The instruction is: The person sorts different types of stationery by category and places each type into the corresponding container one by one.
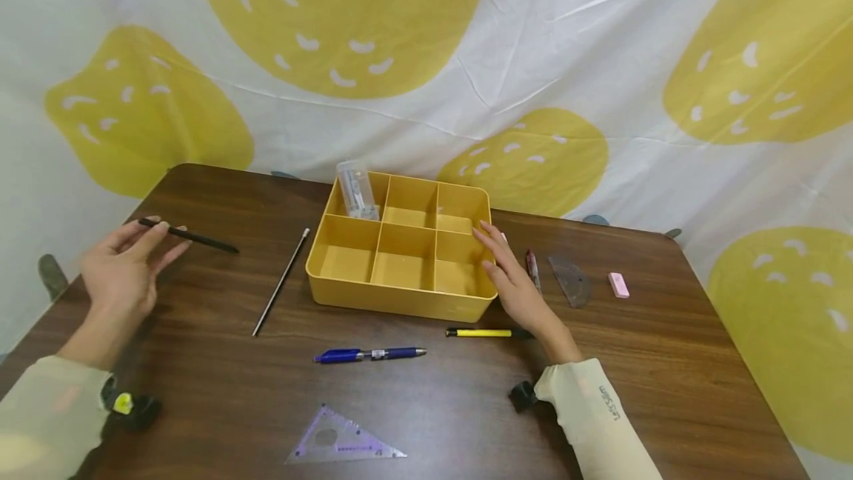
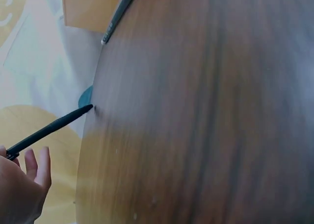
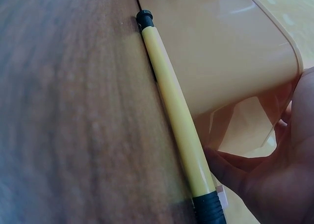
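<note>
Plainly, left grip (image 1: 126, 265) pinches a slim black pen (image 1: 203, 240); right grip (image 1: 518, 289), seemingly loose, touches smooth yellow box (image 1: 400, 303).

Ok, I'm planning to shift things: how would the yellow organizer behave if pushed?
The yellow organizer would probably slide rather than tip, being wide and low. Its thin, smooth walls suggest stiff, light plastic. The clear case poking above its rim might topple.

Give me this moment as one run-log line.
left hand: holds black pen | right hand: at right edge of yellow box | clear container: inside box, back left
</note>
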Available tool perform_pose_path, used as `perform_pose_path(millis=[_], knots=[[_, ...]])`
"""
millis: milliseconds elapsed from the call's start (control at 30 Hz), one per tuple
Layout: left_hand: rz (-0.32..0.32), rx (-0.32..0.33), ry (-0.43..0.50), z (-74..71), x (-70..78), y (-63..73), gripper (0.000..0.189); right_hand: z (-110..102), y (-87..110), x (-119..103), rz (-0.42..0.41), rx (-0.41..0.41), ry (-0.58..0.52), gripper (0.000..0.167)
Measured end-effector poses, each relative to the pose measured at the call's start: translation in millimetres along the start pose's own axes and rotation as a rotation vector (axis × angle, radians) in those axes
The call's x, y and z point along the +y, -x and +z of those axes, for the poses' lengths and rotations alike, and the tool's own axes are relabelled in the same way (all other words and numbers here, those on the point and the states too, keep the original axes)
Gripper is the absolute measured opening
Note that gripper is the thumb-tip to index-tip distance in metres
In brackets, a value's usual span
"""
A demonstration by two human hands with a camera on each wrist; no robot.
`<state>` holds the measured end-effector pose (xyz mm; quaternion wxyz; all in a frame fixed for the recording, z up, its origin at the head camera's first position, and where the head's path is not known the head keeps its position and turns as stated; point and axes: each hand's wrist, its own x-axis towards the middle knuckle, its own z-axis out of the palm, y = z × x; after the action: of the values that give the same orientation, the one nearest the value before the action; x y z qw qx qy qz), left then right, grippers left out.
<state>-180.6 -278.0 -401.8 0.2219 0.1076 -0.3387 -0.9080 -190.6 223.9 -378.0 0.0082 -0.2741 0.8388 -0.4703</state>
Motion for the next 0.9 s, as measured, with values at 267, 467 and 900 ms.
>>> perform_pose_path(millis=[267,467,900], knots=[[-0.053,-0.077,0.073,1.5,-1.6,-0.3,0.015,0.0,0.9,0.2,0.008,-0.004,-0.004,0.047],[-0.050,-0.096,0.068,9.2,-2.1,-0.3,0.016,-0.3,0.8,0.6,0.005,0.003,-0.002,0.046],[-0.055,-0.191,0.079,30.3,-5.3,-2.9,0.019,-1.4,0.8,2.1,-0.002,0.006,0.006,0.046]])
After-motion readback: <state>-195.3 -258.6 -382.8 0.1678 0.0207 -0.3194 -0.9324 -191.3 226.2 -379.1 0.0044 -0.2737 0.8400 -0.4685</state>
